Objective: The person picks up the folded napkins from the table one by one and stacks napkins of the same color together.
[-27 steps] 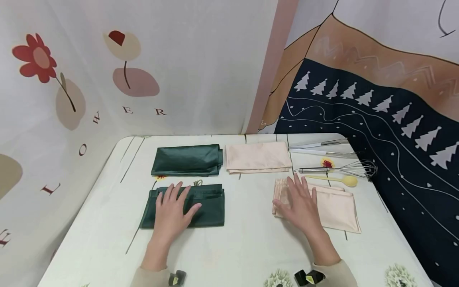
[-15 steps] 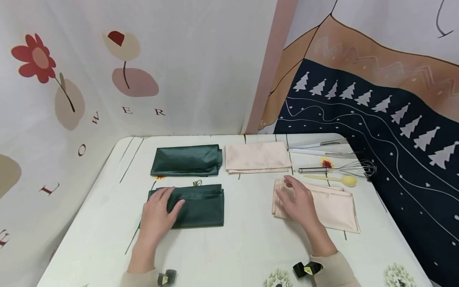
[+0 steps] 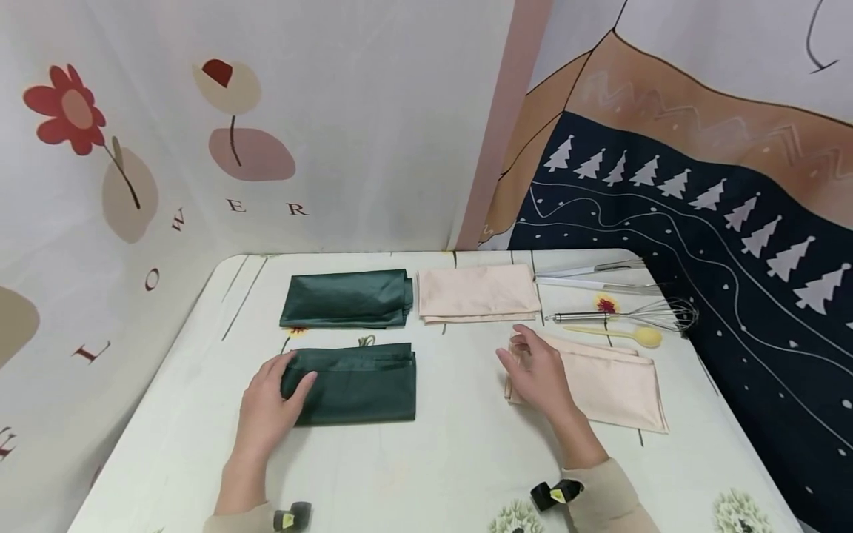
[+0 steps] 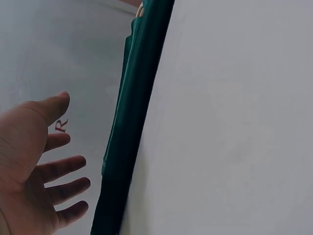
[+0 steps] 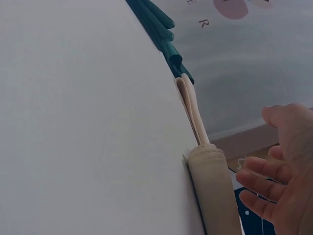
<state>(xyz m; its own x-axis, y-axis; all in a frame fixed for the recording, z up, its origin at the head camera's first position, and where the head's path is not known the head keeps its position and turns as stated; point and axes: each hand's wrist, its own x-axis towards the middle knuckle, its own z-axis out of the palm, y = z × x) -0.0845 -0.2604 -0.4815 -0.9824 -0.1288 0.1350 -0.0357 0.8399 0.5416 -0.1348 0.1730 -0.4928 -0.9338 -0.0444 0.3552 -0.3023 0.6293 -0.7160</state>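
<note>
My left hand (image 3: 265,406) is at the left end of a folded dark green cloth (image 3: 363,385), which has a small cord loop (image 3: 366,340) at its back edge. In the left wrist view the left hand (image 4: 27,156) hovers above the green cloth (image 4: 129,103), fingers spread and apart from it. Over the left end of a folded pale pink cloth (image 3: 613,383) is my right hand (image 3: 543,376), its fingers gently bent. The right wrist view has the right hand (image 5: 293,166) raised above the thick pink fold (image 5: 215,191), holding nothing.
Behind lie a second folded green cloth (image 3: 346,297) and a second pink one (image 3: 480,293). At the right are a wire whisk (image 3: 656,314), a yellow spoon (image 3: 646,337) and long metal utensils (image 3: 593,284). Printed curtains stand along the table's (image 3: 460,459) back and sides.
Both hands have shifted left, the left one from over the middle of the near green cloth to its left end. The right hand's fingers have bent from straight. The cloths have not moved.
</note>
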